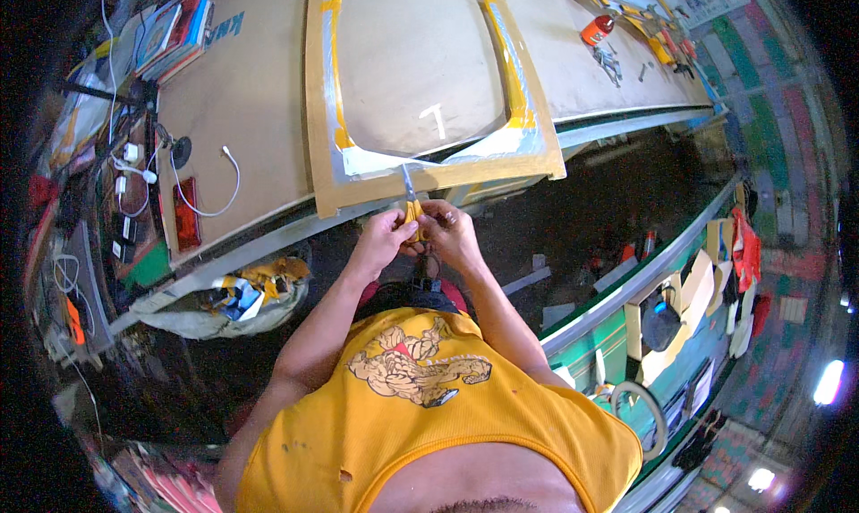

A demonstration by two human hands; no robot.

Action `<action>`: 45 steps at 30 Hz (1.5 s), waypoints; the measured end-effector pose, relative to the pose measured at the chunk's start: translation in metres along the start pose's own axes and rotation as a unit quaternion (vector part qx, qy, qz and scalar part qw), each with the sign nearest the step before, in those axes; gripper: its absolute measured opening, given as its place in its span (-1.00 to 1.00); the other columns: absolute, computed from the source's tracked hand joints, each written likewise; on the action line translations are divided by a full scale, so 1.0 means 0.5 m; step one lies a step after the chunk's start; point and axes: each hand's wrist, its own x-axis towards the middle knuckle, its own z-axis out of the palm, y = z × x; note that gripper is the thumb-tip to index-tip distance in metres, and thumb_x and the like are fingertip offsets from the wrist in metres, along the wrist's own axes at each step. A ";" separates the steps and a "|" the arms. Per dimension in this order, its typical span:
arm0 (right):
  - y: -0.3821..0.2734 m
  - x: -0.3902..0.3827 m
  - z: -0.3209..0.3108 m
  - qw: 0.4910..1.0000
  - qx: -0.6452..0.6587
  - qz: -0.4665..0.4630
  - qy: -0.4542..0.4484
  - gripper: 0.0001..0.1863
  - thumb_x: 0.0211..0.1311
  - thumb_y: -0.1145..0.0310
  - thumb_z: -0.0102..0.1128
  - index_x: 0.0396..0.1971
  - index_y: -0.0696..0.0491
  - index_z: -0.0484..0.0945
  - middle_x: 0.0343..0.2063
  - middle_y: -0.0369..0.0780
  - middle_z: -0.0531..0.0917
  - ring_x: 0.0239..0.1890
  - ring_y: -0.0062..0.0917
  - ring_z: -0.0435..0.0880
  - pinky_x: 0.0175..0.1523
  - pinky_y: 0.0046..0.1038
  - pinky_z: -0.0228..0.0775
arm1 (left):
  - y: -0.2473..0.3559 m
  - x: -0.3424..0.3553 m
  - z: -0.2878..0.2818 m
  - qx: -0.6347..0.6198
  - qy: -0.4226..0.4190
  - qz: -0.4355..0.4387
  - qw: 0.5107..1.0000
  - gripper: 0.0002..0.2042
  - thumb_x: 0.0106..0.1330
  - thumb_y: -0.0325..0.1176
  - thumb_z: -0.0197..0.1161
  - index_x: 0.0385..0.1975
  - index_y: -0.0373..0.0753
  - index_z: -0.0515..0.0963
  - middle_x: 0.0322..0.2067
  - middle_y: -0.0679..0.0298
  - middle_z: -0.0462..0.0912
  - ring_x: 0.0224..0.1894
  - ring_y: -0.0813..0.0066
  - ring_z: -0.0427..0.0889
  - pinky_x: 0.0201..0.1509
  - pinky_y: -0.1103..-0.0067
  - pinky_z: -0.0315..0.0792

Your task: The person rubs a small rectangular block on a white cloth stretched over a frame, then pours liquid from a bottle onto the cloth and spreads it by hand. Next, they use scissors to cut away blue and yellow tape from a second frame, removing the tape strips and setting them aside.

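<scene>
My left hand (386, 239) and my right hand (451, 236) meet in front of me, just off the table's near edge. Between them they grip a yellow-handled tool (412, 213) with a narrow grey blade pointing away from me; the fingers partly cover its handle, so I cannot tell its exact kind. The blade's tip reaches the near side of a brown cardboard frame (322, 146). This frame has a large rounded opening, with yellow, silver and white tape around its inner edge. It lies on the table, its near edge overhanging. A ring shows on my right hand.
The cardboard-covered table (259, 93) carries a red bottle (597, 30), metal parts (608, 66), stacked books (179, 34), a white cable (234, 178) and a red case (186, 213). A bag of scraps (242, 303) hangs below left. Green shelving (599, 339) stands at the right.
</scene>
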 end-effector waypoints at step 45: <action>-0.022 0.037 -0.113 0.944 -0.327 -0.033 0.009 -0.32 0.23 0.38 0.14 0.28 0.17 0.04 -0.46 0.19 0.64 -0.31 0.16 0.65 -0.23 0.06 0.46 | 0.107 0.037 0.069 0.233 0.130 0.354 0.896 -0.86 0.45 -0.39 0.09 -0.24 -0.34 0.39 -0.15 0.13 0.49 -0.10 0.28 0.53 0.02 0.45 0.43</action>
